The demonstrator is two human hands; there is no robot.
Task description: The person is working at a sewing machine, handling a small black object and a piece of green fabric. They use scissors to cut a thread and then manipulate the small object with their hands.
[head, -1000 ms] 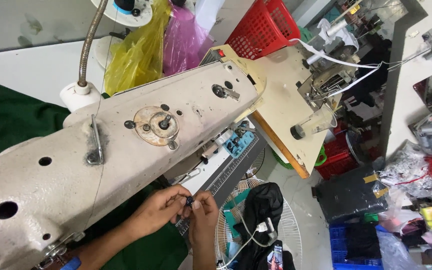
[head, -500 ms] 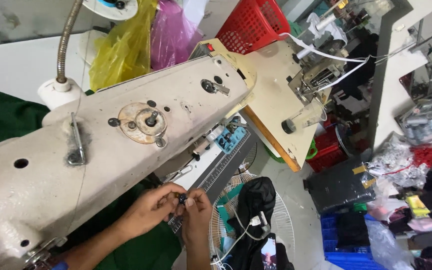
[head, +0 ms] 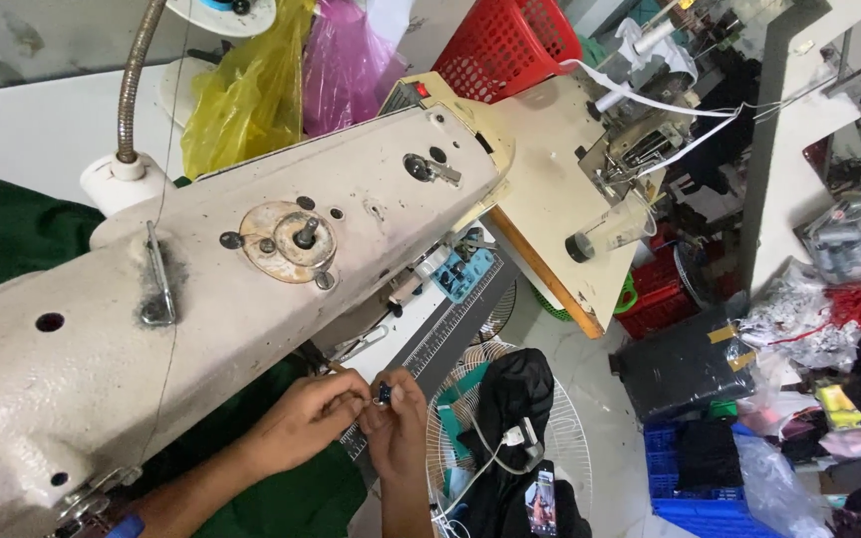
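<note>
Cream sewing machine [head: 251, 269] has slid right in view since a moment ago; left hand [head: 301, 423] and right hand [head: 398, 423] still pinch a small dark part [head: 383, 395] together, near its underside.

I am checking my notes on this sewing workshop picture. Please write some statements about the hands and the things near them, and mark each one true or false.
1. Both hands meet at a small dark part below the sewing machine. True.
2. The left hand rests on top of the machine arm. False: it is under the arm, fingertips against the right hand.
3. Green fabric lies on the machine table. True.
4. The basket behind the machine is blue. False: it is red.
5. A yellow plastic bag sits beside a pink one. True.
6. A fan guard lies on the machine's top. False: it is down on the floor side, under dark cloth.
</note>
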